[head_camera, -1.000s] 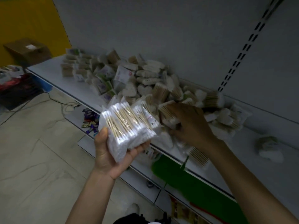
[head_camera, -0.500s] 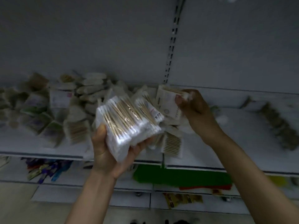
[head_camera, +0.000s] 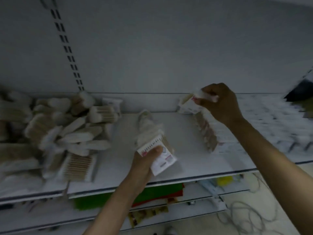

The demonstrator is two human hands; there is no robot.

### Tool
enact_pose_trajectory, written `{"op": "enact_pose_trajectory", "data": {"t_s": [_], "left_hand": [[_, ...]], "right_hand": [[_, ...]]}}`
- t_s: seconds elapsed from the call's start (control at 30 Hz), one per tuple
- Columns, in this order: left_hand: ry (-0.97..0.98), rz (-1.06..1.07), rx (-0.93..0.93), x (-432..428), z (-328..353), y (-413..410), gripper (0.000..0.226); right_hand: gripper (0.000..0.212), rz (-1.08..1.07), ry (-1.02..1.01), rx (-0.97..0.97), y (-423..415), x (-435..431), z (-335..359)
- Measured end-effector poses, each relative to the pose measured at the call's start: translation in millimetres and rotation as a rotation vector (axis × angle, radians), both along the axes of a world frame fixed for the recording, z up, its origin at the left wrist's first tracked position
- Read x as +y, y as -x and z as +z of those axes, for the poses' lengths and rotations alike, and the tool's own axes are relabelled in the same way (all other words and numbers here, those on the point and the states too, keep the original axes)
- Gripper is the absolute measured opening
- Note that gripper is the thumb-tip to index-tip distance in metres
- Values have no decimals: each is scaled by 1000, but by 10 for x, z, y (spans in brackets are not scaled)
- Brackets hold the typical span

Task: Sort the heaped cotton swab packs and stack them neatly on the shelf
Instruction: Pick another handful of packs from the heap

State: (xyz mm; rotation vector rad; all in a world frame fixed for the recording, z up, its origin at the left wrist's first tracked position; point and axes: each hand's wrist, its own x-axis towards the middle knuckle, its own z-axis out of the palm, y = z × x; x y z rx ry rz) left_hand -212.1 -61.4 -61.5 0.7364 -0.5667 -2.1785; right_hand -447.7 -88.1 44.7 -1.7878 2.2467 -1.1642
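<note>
Your heap of swab packs [head_camera: 55, 133] smeared with motion blur and ran off the left edge. Print on the pack [head_camera: 163, 161] under your left hand [head_camera: 144, 167] stayed unreadable; packs far right [head_camera: 271, 122] blurred too.

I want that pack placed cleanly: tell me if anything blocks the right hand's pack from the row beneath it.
Nothing visible does. The right hand holds its pack just above the far end of the row on the shelf. The left hand with its bundle and the heap sit off to the left.
</note>
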Motion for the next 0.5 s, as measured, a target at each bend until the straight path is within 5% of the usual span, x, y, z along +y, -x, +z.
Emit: {"op": "enact_pose_trajectory", "data": {"t_s": [0.33,0.43,0.5], "left_hand": [[17,193,156,14,-108,711,121],[-12,134,259,-48,-241,708,74],[-34,211,180,-38,-457,602,62]], "right_hand": [[34,252,-339,514,568,-846,-139],[33,281,-362,723,618,-942,-282],[35,303,-374,840,625,-976,-421]]}}
